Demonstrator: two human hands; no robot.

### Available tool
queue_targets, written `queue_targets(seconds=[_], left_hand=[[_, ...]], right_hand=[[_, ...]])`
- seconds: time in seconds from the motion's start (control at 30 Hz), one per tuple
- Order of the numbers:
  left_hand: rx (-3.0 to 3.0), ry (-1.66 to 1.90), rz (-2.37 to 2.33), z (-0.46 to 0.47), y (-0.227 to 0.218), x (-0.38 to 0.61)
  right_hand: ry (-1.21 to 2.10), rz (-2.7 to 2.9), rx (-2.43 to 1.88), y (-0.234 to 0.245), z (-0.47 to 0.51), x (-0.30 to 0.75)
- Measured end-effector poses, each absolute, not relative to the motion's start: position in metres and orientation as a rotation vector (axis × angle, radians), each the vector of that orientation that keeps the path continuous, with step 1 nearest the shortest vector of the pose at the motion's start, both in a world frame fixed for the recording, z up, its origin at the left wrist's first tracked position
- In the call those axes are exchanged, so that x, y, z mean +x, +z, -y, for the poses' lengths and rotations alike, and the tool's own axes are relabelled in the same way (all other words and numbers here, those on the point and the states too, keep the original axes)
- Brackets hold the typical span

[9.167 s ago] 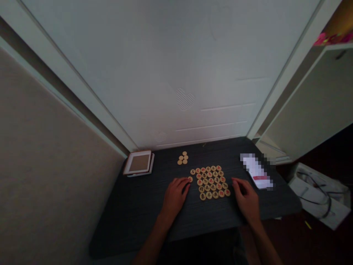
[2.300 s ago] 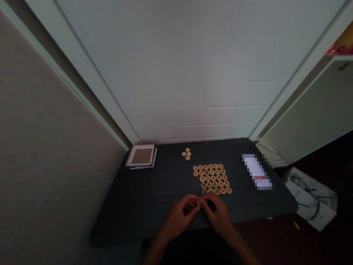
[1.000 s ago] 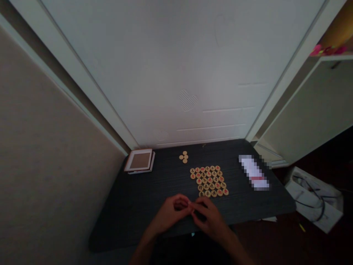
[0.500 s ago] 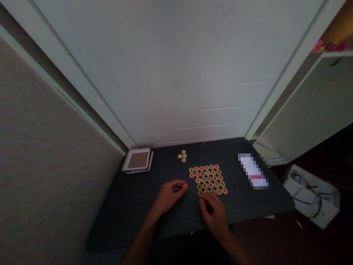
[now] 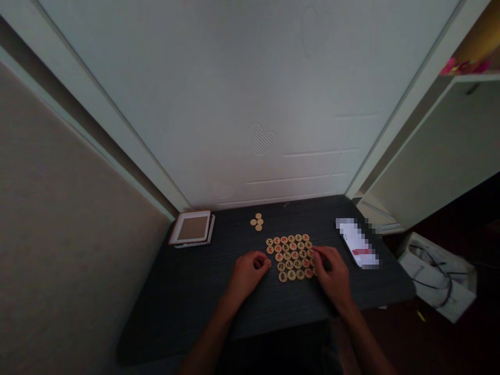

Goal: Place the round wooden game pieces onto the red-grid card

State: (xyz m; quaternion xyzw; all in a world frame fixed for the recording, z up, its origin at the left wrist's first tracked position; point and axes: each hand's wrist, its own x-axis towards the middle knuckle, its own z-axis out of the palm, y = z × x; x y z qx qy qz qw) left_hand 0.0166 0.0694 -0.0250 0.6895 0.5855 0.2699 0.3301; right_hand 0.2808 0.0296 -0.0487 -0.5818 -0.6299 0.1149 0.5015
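Note:
Round wooden Chinese chess pieces (image 5: 291,275) with red and black characters lie face up in close rows on the dark table. Just left of these rows, my left hand (image 5: 247,273) pinches one Chinese chess piece (image 5: 267,263) between thumb and fingers. My right hand (image 5: 333,273) is at the right edge of the rows, its thumb and fingertips closed at a Chinese chess piece (image 5: 310,253) there. That hand covers part of the lower right pieces. Behind the rows, several blank-looking pieces (image 5: 259,222) form a small cluster.
At the table's (image 5: 187,297) back left lie stacked frames (image 5: 192,229). A phone-like object (image 5: 357,244), partly blurred out, lies on the right. A white wall panel (image 5: 242,104) rises behind the table. On the floor at right stands a white box (image 5: 437,281) with dark cords.
My right hand has moved right and away from me, from the near row to the rows' right edge. My left hand keeps its piece and has shifted slightly right.

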Motion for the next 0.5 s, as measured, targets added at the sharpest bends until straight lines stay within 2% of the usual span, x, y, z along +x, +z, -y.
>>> queue_targets(seconds=[0.27,0.5], left_hand=[[2.032,0.668,-1.65,-0.058,-0.021,0.02],[2.103,0.643,-1.538,-0.049,-0.028,0.01]], right_hand=[[0.346,1.614,-1.499,-0.07,-0.048,0.312],[0.353,1.565,-1.544,-0.072,-0.045,0.311]])
